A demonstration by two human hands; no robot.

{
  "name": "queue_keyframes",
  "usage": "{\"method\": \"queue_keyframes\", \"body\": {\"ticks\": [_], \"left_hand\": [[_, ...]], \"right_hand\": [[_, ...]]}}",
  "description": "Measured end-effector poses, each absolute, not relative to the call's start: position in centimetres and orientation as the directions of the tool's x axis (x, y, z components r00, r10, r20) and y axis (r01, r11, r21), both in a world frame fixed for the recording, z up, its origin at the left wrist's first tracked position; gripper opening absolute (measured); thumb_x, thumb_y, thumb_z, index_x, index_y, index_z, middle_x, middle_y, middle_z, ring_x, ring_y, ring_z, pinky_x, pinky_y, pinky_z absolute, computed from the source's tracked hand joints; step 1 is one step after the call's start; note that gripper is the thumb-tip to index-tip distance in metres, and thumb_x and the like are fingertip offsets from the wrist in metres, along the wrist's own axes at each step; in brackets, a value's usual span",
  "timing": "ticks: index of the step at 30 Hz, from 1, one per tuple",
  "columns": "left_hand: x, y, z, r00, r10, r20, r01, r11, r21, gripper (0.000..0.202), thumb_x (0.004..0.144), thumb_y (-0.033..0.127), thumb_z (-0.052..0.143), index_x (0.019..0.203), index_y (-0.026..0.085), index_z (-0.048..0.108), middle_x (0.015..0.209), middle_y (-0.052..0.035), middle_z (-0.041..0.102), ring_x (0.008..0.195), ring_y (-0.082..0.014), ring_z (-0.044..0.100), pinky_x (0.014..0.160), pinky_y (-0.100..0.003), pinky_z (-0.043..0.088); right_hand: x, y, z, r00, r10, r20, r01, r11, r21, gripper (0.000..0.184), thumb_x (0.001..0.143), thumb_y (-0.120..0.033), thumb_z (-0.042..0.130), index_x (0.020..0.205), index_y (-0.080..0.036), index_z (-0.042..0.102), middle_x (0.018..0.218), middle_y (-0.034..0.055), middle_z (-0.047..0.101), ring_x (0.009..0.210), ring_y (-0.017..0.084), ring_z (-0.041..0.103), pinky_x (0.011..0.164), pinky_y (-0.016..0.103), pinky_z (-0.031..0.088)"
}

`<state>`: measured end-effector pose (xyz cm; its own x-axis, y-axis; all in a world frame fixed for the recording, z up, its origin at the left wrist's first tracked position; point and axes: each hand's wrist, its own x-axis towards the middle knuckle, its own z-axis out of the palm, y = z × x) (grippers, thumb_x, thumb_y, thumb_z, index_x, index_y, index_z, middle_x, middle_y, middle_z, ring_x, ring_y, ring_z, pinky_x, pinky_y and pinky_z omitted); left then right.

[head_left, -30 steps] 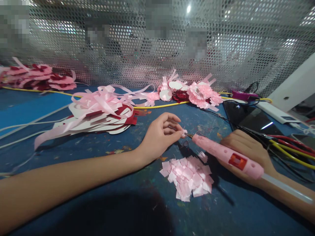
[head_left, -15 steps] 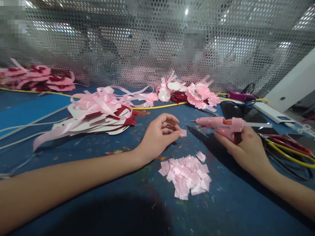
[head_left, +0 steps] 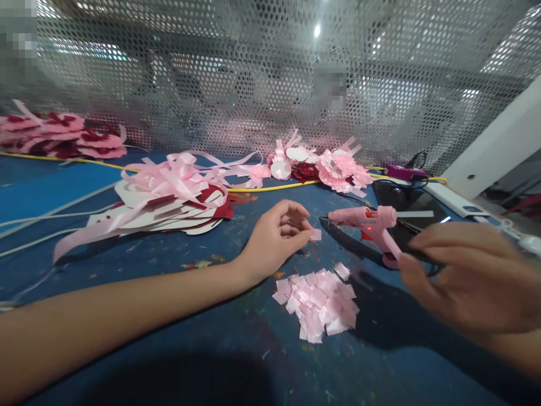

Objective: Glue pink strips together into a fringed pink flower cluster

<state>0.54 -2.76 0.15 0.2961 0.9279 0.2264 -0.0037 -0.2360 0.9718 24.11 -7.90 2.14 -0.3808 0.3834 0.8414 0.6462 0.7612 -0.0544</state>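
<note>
Between the left fingers (head_left: 298,241), which pinch a pink ribbon square (head_left: 316,234), and the right fingers (head_left: 454,237), now opened, the glue gun (head_left: 351,216) rests on the surface (head_left: 380,366), so the right hand (head_left: 482,276) seems free.

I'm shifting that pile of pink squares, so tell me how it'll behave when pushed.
The pink squares overlap and appear loose, so a push would probably scatter them. They look thin, so likely light. Their satiny sheen suggests they may slide over each other.
</note>
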Motion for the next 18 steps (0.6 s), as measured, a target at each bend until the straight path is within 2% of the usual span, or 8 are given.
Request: {"method": "queue_keyframes", "body": {"ticks": [2,5,11,18], "left_hand": [[0.6,-2.8,0.2,0.295,0.929,0.224,-0.017,-0.229,0.973,0.028,0.067,0.019,0.070,0.088,0.015,0.051,0.073,0.0009,0.061,0.064,-0.0073,0.057,0.061,-0.019,0.048],[0.6,-2.8,0.2,0.297,0.924,0.243,-0.038,-0.243,0.969,0.028,0.068,0.017,0.070,0.088,0.015,0.050,0.073,0.0014,0.060,0.064,-0.0067,0.057,0.060,-0.017,0.047],[0.5,-2.9,0.0,0.353,0.900,0.255,-0.067,-0.247,0.967,0.025,0.072,0.013,0.067,0.091,0.015,0.051,0.076,0.0022,0.060,0.067,-0.0054,0.057,0.065,-0.016,0.047],[0.5,-2.9,-0.1,0.365,0.897,0.249,-0.076,-0.237,0.968,0.024,0.072,0.012,0.068,0.090,0.015,0.051,0.075,0.0023,0.060,0.067,-0.0050,0.057,0.065,-0.015,0.047]], "right_hand": [[22.3,-7.5,1.8,-0.463,0.317,0.828,0.597,0.801,0.028,0.022,0.075,-0.006,0.061,0.088,-0.023,0.057,0.074,0.0011,0.063,0.065,0.016,0.059,0.060,0.029,0.048],[20.2,-5.9,0.3,-0.509,0.367,0.779,0.623,0.781,0.038,0.013,0.080,-0.008,0.058,0.086,-0.019,0.057,0.075,0.0021,0.067,0.068,0.015,0.062,0.062,0.028,0.051],[19.5,-4.1,-2.0,-0.510,0.364,0.779,0.567,0.824,-0.014,0.017,0.085,-0.009,0.054,0.098,-0.018,0.060,0.091,0.0049,0.069,0.081,0.013,0.064,0.073,0.025,0.053],[19.8,-4.5,-2.1,-0.476,0.389,0.789,0.586,0.809,-0.045,0.017,0.085,-0.013,0.055,0.098,-0.021,0.061,0.089,0.0015,0.070,0.079,0.013,0.066,0.073,0.024,0.054]]}}
